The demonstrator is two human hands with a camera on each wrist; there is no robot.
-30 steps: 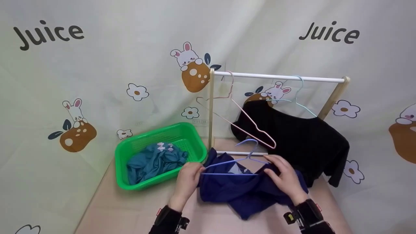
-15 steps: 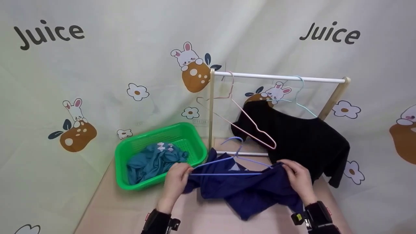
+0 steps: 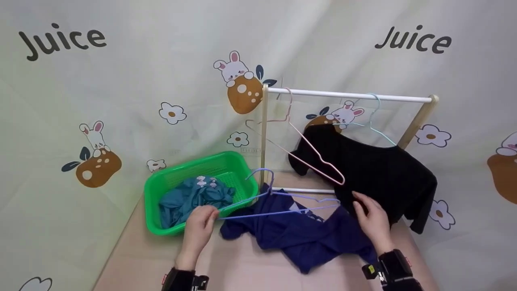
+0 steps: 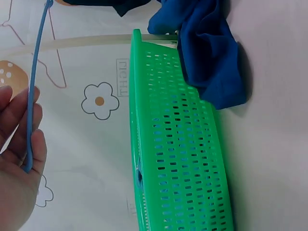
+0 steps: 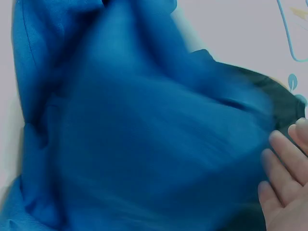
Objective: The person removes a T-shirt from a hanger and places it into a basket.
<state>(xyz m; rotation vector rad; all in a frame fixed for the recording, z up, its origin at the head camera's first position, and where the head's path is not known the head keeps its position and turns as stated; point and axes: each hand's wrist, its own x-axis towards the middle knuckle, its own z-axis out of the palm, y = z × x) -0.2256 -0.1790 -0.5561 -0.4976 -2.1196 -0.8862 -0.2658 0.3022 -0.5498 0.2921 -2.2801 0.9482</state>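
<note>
In the head view my left hand [image 3: 200, 222] pinches the left end of a periwinkle-blue hanger [image 3: 258, 214]. The hanger's hook points up, and its whole outline shows above a crumpled navy garment [image 3: 299, 238] on the table. The left wrist view shows the same hanger [image 4: 33, 91] between thumb and fingers. My right hand [image 3: 373, 220] is beside the garment's right part, fingers extended and holding nothing. From the right wrist, the cloth [image 5: 159, 130] looks blurred next to the spread fingers; whether they touch it I cannot tell.
A green basket [image 3: 151, 202] with a teal garment [image 3: 190, 202] stands on the left. Behind the navy garment is a white-barred rack [image 3: 323, 93] with wooden posts. From it hang a pink hanger [image 3: 309, 141] and a black top [image 3: 375, 178] on a mint hanger [image 3: 375, 109].
My left hand has moved left with the hanger, whose right end has slid leftward from the navy garment. My right hand moved right holding the garment's edge, then let go, and the cloth dropped.
</note>
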